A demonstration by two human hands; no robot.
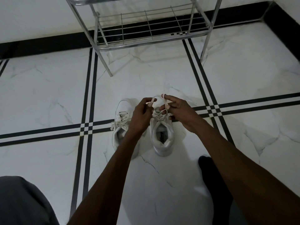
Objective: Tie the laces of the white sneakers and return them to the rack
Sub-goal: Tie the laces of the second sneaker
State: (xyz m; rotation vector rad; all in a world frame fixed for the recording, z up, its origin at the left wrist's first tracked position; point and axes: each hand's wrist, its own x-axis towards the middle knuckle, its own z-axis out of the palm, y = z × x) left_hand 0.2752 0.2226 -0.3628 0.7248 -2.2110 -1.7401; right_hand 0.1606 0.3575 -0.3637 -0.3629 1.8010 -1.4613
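White laces (pixel 164 101) are pinched in both my hands, left hand (pixel 142 114) and right hand (pixel 178 111), above the right sneaker (pixel 162 137); left sneaker (pixel 121 120) beside my left hand.

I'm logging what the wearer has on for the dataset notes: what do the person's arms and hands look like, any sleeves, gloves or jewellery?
Both forearms are bare up to the frame edge, with no sleeves in view. The left hand and right hand wear no gloves, and no watch, ring or bracelet is visible.
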